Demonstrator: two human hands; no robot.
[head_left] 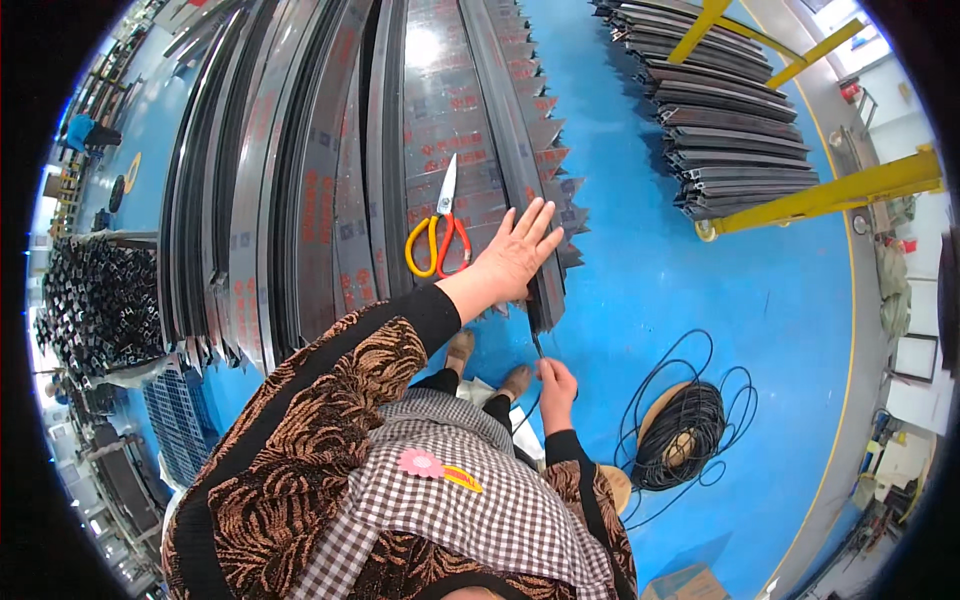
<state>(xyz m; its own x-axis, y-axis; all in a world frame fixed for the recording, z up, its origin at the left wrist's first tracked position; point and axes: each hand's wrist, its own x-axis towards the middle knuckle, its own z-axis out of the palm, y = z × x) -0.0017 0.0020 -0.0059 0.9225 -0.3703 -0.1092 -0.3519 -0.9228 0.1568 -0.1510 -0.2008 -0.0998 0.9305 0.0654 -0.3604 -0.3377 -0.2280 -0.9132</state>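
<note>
One dark profile (512, 150), lying on the right part of a stack (320, 200) of profiles. One black cord (539, 346) at its near end; right hand (558, 385) closed, fingers pinching the cord. Left hand (518, 250) spread wide, palm down on profile, gripping nothing. One pair of scissors (446, 207) just left. One black coil (660, 440) on blue floor (780, 350). One yellow rack (830, 190) holds many profiles, can't count. One cardboard box (690, 584), contents unclear.

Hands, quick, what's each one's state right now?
Left hand: open, laid on a dark profile.
Right hand: closed, pinching a thin black strip.
</note>
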